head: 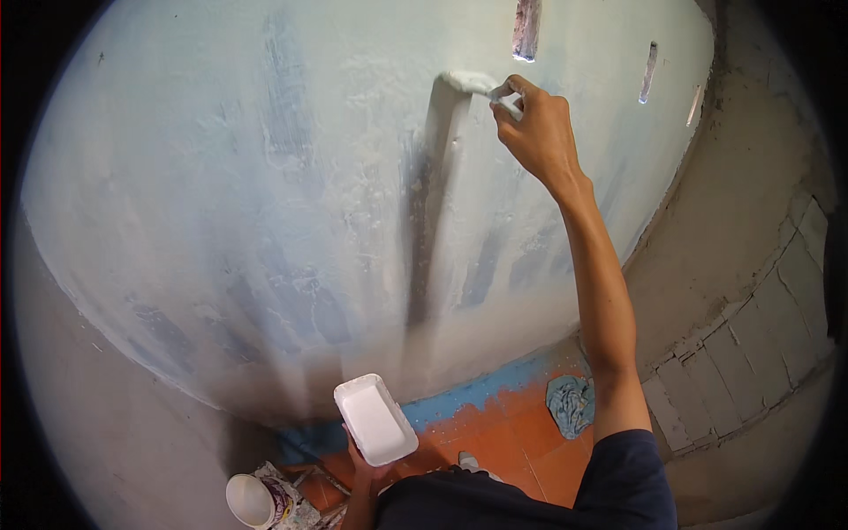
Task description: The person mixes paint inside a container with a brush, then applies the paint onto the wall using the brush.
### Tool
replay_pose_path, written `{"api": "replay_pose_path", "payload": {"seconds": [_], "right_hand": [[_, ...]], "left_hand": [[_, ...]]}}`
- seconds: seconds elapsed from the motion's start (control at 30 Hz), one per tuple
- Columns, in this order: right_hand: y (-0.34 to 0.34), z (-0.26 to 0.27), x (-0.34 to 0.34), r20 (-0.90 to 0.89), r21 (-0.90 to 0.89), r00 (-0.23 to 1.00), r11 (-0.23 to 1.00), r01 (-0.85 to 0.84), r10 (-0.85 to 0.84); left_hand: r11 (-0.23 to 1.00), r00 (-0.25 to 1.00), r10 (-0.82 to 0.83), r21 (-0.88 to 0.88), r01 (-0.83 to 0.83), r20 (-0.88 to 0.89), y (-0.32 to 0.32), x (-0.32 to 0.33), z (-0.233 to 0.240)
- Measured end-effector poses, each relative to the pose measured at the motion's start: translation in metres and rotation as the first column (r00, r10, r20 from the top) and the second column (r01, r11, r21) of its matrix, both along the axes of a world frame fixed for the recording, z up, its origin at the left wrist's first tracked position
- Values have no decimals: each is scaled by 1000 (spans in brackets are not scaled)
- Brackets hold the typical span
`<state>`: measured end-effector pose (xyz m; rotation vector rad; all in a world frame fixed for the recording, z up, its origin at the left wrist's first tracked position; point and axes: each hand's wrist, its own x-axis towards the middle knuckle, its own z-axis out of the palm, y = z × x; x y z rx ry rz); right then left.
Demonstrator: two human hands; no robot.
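My right hand [538, 129] is raised high against the wall, its fingers pinched around the handle of a white-coated paint applicator [467, 81]. Whether its head is a roller or a brush, I cannot tell. The head meets the painted wall [358, 199] and throws a long dark shadow down it. Patchy white and pale blue paint covers this wall. Low in front of my body, my left hand [364, 464] supports a shallow white tray [377, 421] from below. The tray hides most of the left fingers, and its inside is white.
A white bucket [250, 501] stands at lower left on a paint-spattered stand [299, 510]. On the orange tiled floor [523, 457], a crumpled blue-green cloth [570, 407] lies by the right corner. Blue covering [464, 397] runs along the wall's foot. Narrow slots [527, 33] pierce the upper wall.
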<state>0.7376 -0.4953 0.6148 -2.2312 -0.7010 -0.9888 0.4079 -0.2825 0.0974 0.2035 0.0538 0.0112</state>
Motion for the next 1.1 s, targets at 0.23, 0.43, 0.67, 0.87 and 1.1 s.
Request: {"api": "replay_pose_path", "payload": {"seconds": [0.23, 0.43, 0.67, 0.87, 1.1], "right_hand": [[12, -148, 24, 210, 43, 977, 998, 39, -47], [9, -309, -3, -92, -24, 995, 999, 45, -47], [-14, -299, 8, -247, -250, 967, 968, -1, -62], [-7, -77, 24, 132, -83, 991, 996, -20, 31], [2, 14, 19, 210, 93, 974, 993, 68, -86]], "left_hand": [[963, 988, 140, 240, -122, -60, 8, -13, -23], [974, 996, 54, 217, -67, 68, 13, -31, 4], [982, 992, 125, 144, -126, 15, 25, -54, 9], [970, 983, 182, 162, -182, 15, 32, -53, -3], [960, 974, 226, 166, -227, 31, 26, -43, 2]]}}
